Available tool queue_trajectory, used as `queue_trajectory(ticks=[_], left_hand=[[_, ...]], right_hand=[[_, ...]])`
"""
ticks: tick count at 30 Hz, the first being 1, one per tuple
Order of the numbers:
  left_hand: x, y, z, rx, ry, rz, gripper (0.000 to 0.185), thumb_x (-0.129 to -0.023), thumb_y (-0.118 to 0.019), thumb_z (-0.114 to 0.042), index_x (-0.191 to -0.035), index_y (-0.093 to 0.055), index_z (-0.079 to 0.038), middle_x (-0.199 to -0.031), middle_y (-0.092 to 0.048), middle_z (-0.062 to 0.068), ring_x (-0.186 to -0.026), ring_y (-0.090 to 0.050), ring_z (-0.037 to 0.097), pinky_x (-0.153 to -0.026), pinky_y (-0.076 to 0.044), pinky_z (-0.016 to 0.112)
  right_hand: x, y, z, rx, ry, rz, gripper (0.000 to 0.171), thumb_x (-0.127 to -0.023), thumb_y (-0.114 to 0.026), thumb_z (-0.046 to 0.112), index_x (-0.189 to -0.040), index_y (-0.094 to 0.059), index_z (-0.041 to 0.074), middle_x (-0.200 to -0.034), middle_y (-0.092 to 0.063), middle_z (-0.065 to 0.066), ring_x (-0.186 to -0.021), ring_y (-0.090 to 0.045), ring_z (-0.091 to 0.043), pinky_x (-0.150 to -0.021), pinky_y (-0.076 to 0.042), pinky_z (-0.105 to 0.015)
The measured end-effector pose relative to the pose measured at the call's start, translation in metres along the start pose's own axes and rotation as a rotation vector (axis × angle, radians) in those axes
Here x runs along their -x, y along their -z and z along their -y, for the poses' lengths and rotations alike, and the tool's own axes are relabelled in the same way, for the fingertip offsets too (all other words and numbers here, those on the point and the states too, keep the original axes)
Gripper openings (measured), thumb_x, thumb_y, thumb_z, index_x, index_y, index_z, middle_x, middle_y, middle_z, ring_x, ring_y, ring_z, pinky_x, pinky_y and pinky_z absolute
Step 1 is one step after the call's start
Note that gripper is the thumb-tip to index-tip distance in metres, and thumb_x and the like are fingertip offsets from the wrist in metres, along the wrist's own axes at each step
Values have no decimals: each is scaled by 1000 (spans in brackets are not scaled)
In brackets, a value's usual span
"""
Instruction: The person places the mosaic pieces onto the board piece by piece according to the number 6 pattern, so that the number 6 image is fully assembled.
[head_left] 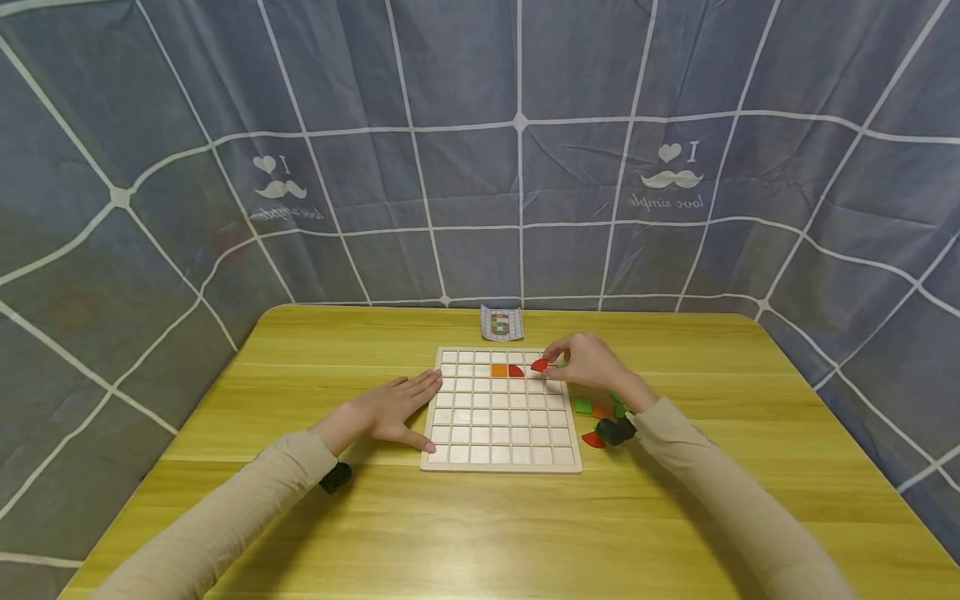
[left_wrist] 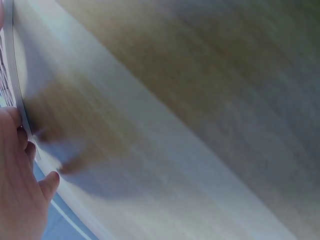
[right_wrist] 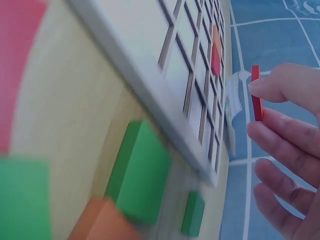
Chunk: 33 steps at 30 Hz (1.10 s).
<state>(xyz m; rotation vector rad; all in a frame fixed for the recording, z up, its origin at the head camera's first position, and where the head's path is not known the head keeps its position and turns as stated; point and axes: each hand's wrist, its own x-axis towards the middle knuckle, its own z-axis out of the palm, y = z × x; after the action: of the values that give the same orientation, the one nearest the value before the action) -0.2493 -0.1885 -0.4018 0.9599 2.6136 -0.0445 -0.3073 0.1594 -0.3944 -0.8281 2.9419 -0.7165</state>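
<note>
A pale wooden grid board [head_left: 480, 425] lies on the table. In its upper rows sit an orange square tile [head_left: 499, 370] and a red quarter-round tile [head_left: 515, 371], side by side. My right hand [head_left: 588, 362] pinches another red quarter-round tile [head_left: 539, 365] between thumb and fingers, over the board's upper right. The right wrist view shows this tile edge-on, raised above the board. My left hand [head_left: 397, 408] is spread flat on the table, fingertips and thumb at the board's left edge. In the left wrist view part of the left hand [left_wrist: 22, 175] shows beside that edge.
Right of the board lie loose pieces: a green block [right_wrist: 140, 172], an orange block [head_left: 602, 411] and a red tile [head_left: 592, 439], partly hidden by the right wrist's black device [head_left: 617, 431]. A small pattern card [head_left: 501, 324] stands behind the board, before a grey-blue curtain [head_left: 480, 167].
</note>
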Motion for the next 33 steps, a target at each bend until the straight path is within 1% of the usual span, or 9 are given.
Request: queue_trajectory(ticks=[7,10,16,22,25,29,33], left_hand=[[0,0,0,2,1,0,107,-71,-42,-78,-147,-2,-13,-154,3,5,-143,-2,21,-116,-14,44],[0,0,0,2,-2,-2,107,-71,-43,-78,-147,-2,-13,-154,3,5,-143,-2,21,-116,-14,44],[-1,-2,2,-14,0,-1,107,-72,-43,-77,-147,-1,-13,-154,3,4,-143,-2,20,-116,-14,43],[-1,-3,3,-6,-3,-10,107,-72,-45,-75,-147,-3,-12,-155,3,5,-143,-3,21,-115,-14,44],[-1,-3,3,-7,-1,-11,107,-72,-44,-77,-147,-2,-13,-155,3,4,-143,-2,20,-116,-14,43],[-1,-3,2,-6,0,-9,108,-71,-42,-79,-147,-2,-14,-155,3,4,-143,-2,19,-116,-14,43],[-2,-4,2,-14,3,-12,109,-70,-40,-80,-147,-1,-14,-155,3,3,-143,-1,18,-116,-14,43]], right_hand=[[-12,-6,14,-21,-12,12,22,-73,-70,30,-92,-72,18,-84,-70,5,-73,-60,-13,-59,-45,-24],[-16,-9,18,-23,-2,17,21,-74,-70,30,-91,-72,18,-85,-70,5,-75,-60,-12,-61,-45,-23],[-25,-18,26,-37,27,24,21,-74,-69,29,-90,-72,17,-85,-71,4,-69,-58,-7,-58,-45,-21],[-35,-26,33,-14,24,34,21,-74,-71,32,-91,-71,19,-84,-70,4,-63,-55,-4,-56,-42,-20],[-39,-29,36,-9,44,30,20,-74,-71,31,-90,-72,18,-82,-70,4,-59,-55,-4,-52,-41,-19],[-44,-32,41,-3,67,37,20,-74,-71,31,-90,-72,18,-80,-70,4,-59,-57,-3,-52,-42,-18],[-48,-35,44,5,50,55,23,-74,-71,33,-90,-72,18,-78,-69,6,-64,-58,-3,-56,-45,-19]])
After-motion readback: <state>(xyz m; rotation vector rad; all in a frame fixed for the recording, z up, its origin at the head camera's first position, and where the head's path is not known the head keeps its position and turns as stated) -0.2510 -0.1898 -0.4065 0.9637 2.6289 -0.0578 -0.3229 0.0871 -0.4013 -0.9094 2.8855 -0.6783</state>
